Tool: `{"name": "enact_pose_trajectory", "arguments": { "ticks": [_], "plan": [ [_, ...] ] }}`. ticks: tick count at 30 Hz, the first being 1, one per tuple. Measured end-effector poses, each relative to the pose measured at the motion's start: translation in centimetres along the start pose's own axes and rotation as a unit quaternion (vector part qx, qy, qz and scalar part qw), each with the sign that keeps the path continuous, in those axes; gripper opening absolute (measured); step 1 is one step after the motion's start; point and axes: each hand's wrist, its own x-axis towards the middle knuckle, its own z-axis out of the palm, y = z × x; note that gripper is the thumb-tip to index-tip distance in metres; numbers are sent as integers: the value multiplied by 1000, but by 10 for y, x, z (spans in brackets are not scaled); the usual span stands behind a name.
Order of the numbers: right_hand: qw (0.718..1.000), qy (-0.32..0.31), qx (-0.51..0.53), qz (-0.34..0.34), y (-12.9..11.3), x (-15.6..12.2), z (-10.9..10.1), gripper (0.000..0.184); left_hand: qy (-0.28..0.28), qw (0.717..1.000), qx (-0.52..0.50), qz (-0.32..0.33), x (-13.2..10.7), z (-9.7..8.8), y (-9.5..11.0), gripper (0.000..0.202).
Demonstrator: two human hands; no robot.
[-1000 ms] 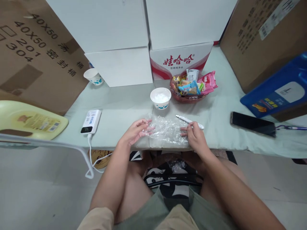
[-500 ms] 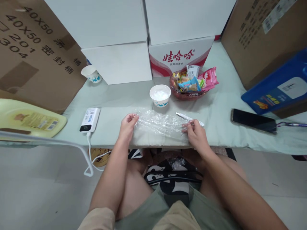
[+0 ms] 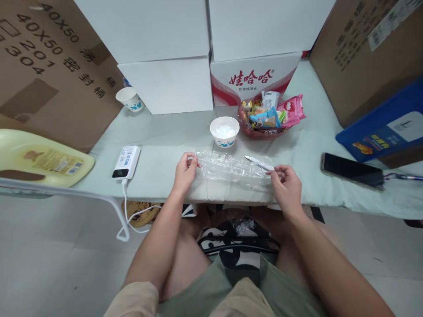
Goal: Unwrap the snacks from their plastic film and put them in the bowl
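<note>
A crinkled sheet of clear plastic film (image 3: 233, 169) is stretched just above the near edge of the pale green table (image 3: 165, 149). My left hand (image 3: 185, 171) pinches its left end. My right hand (image 3: 287, 187) pinches its right end. Both hands are closed on the film and hold it taut between them. A small white-handled knife (image 3: 259, 163) lies on the table just behind the film, near my right hand. A paper bowl of white powder (image 3: 224, 131) stands right behind the film.
A red dish of wrapped snacks (image 3: 269, 118) sits behind the bowl. A white power bank (image 3: 126, 161) with a cable lies left, a black phone (image 3: 352, 170) right. A paper cup (image 3: 130, 98), white and brown boxes line the back. A yellow jug (image 3: 39, 158) lies far left.
The film lay flat under my open fingers; both hands have since pinched its ends, lifted it and drawn it out wider, my right hand moving right.
</note>
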Motion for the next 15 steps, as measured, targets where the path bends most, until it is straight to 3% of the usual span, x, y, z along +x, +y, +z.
{"name": "enact_pose_trajectory", "arguments": {
  "ticks": [6, 10, 15],
  "plan": [
    [999, -21, 26, 9, 6, 7, 5, 25, -41, 999, -18, -30, 0, 11, -1, 27],
    [999, -16, -48, -1, 12, 12, 6, 26, -16, 996, 78, -38, 2, 8, -5, 24],
    [984, -27, -164, -71, 21, 15, 7, 24, 2, 978, 205, -30, 0, 3, -4, 20]
  ]
}}
